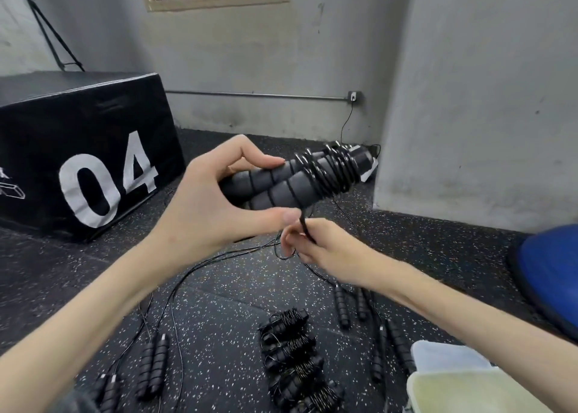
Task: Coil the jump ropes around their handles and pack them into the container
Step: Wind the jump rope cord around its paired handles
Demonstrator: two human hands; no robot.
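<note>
Left hand (200, 200) grips paired handles (275, 184) | right hand (316, 247) pinches rope (305, 226) | we keep turns taut, tight together.

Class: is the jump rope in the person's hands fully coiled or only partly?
Partly coiled. Loops wrap the far end of the handles, but loose cord trails down through the right hand toward the floor.

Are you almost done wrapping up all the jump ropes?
Not yet. A row of coiled ropes already lies on the floor. The left hand grips a pair of handles with cord partly wound on, and the right hand pinches the loose cord. Unwound ropes wait at the left and right. No rope can be seen in the container at the picture's edge.
</note>
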